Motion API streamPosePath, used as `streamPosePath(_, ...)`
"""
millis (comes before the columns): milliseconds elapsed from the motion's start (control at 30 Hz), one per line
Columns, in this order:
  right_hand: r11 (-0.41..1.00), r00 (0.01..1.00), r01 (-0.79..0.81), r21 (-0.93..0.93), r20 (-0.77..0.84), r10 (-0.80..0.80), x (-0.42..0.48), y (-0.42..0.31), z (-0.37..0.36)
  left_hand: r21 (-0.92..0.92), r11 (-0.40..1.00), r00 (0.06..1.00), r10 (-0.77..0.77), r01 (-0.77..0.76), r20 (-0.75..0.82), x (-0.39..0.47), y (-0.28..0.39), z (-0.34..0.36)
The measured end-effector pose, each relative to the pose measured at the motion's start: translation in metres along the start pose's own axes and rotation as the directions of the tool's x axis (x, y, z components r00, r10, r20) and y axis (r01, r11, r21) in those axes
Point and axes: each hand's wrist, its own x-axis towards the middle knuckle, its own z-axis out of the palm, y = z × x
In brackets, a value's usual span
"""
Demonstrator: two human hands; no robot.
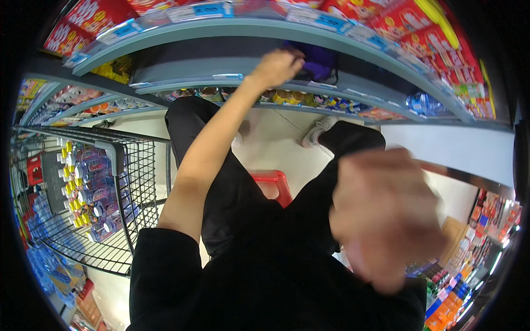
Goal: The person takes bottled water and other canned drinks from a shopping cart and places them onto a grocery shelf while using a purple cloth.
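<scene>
My left hand (pixel 278 68) reaches into a blue-grey metal shelf (pixel 198 66) in front of me. Its curled fingers are at the left side of a purple cloth-like item (pixel 319 62) with a dark strap or edge. Blur hides whether they grip it. Close to the camera, above my right thigh, my right hand (pixel 385 211) is raised and badly blurred. Its fingers look bent inward, and I cannot make out anything in it.
At left stands a black wire shopping cart (pixel 138 178) holding several capped bottles (pixel 97 182). A red plastic stool (pixel 269 178) shows between my legs. Red packages (pixel 439 49) fill the upper shelf; a clear blue bottle (pixel 426 103) lies at the right.
</scene>
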Motion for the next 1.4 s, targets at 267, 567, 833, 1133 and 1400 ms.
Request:
streamPosePath(267,0.932,0.982,0.168,-0.320,-0.028,-0.186,-0.003,-0.045,0.026,0.470,0.882,0.775,0.292,0.008,-0.561,0.034,-0.040,-0.054)
streamPosePath(567,0.861,0.975,0.164,-0.481,-0.056,-0.216,0.009,-0.038,0.049,0.736,0.636,0.770,0.341,0.233,-0.538,0.052,-0.073,-0.022)
streamPosePath(833,0.676,0.973,0.076,-0.733,-0.094,-0.211,0.034,-0.024,0.068,0.385,0.919,0.825,0.280,-0.083,-0.491,0.069,-0.037,-0.033)
streamPosePath(1133,0.325,0.921,-0.070,-0.943,0.064,0.384,0.011,0.248,-0.099,0.314,0.946,0.808,0.125,0.078,-0.576,0.010,-0.032,-0.072)
streamPosePath(1400,0.400,0.749,-0.244,-0.884,0.090,0.657,0.016,0.314,-0.112,0.147,0.958,0.647,-0.049,0.245,-0.761,-0.046,-0.023,-0.120)
